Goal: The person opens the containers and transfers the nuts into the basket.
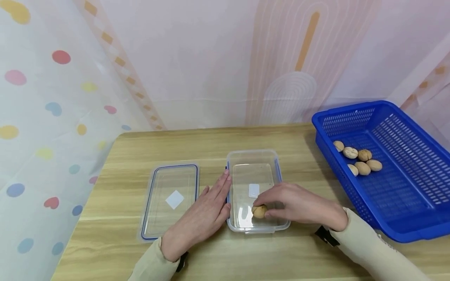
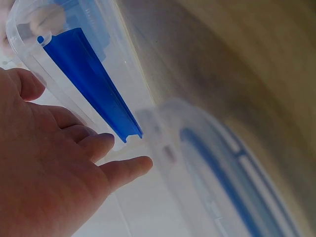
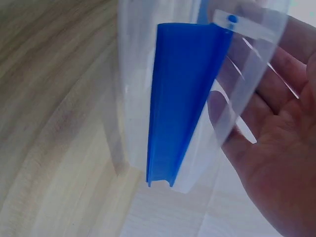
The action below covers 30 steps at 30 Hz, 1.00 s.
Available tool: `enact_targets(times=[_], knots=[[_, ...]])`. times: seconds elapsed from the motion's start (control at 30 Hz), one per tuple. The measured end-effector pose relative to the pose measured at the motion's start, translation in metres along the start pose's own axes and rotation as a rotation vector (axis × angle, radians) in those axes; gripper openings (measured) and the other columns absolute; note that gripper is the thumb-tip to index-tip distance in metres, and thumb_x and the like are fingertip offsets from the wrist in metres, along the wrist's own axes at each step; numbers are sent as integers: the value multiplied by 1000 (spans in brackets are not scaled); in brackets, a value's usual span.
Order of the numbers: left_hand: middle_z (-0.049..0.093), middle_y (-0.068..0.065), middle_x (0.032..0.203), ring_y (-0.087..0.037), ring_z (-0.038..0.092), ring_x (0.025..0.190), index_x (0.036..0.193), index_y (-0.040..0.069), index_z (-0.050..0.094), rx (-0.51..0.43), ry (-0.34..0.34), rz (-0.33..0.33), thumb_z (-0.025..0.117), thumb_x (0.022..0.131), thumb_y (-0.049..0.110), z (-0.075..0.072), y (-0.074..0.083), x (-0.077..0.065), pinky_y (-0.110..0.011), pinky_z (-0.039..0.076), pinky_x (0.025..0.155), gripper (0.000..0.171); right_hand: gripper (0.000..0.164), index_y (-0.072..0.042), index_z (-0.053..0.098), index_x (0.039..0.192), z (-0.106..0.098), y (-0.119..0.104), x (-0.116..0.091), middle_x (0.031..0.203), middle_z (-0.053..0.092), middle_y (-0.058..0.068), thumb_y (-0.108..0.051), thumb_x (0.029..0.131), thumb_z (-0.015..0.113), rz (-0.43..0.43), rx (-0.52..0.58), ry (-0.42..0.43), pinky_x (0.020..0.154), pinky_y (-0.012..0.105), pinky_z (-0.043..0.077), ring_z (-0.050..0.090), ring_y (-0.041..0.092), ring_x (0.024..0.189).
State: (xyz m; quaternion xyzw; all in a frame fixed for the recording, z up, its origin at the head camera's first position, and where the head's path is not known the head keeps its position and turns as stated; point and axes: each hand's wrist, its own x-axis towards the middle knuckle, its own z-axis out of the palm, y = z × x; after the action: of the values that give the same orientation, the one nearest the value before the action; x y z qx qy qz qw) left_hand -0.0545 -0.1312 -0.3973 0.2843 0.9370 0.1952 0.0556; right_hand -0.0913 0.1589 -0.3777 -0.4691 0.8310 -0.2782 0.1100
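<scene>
A clear plastic food container (image 1: 252, 171) with blue side latches stands uncovered on the wooden table. Inside its near end, my right hand (image 1: 299, 203) pinches a walnut (image 1: 259, 212) between thumb and fingers, low over the container's floor. My left hand (image 1: 204, 212) lies along the container's left side, fingers straight and touching the rim. In the left wrist view, that hand's fingers (image 2: 126, 170) are beside the hanging blue latch (image 2: 94, 86). The right wrist view has the other blue latch (image 3: 177, 98), with the right hand (image 3: 281, 128) reaching over the wall; the walnut is hidden there.
To the left lies the clear lid (image 1: 159, 203) with a blue seal and a white diamond sticker. A blue plastic basket (image 1: 404, 195) at the right holds several walnuts (image 1: 363, 168) at its left side. A patterned cloth (image 1: 197, 66) hangs behind the table.
</scene>
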Motion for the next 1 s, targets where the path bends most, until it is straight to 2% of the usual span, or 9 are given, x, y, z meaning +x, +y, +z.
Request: enact_targets(times=[0.13,0.33,0.5,0.63,0.73,0.87,1.0], knots=[[7,-8,174,-20,15,157,164,1,20,4,9,7,40,110,28,0,0,1,-62,29,119,64,30,-14,76,124,-4,-4,-8,119,75,-4,-15,94,78,1,24,97,94,37,58,70,13,111],[7,-9,174,-21,16,157,164,0,20,2,15,8,42,110,26,1,0,1,-63,29,119,64,35,-14,76,123,-7,-9,-24,120,75,-2,-8,90,81,-14,37,258,93,37,59,71,17,111],[8,-9,174,-19,14,157,164,0,20,-8,16,0,44,110,24,1,1,0,-63,29,118,63,42,-17,76,123,-12,-14,-35,120,75,-2,-5,84,84,-61,6,375,95,27,56,72,17,109],[7,-9,174,-18,14,157,163,0,20,-4,16,1,44,110,25,1,0,0,-63,30,118,64,47,-19,75,124,-18,-19,-44,122,74,-4,-3,82,85,-77,5,416,100,20,51,71,17,112],[6,-8,174,-18,13,157,163,0,20,-2,17,2,44,110,25,2,0,0,-62,29,119,64,41,-18,75,124,-22,-22,-50,123,74,-2,-8,86,84,-88,-7,439,102,18,48,71,18,113],[5,-7,174,-19,14,157,163,0,19,-11,23,3,44,110,24,3,0,1,-63,29,119,64,29,-17,76,125,-28,-27,-60,122,74,-1,-27,98,74,-89,-47,475,101,17,49,71,18,112],[6,-8,173,-20,15,157,163,-1,20,-11,26,4,44,110,24,3,0,1,-63,30,118,64,30,-18,74,127,-36,-34,-73,125,73,-4,-27,99,73,-55,-52,497,99,18,50,70,15,115]])
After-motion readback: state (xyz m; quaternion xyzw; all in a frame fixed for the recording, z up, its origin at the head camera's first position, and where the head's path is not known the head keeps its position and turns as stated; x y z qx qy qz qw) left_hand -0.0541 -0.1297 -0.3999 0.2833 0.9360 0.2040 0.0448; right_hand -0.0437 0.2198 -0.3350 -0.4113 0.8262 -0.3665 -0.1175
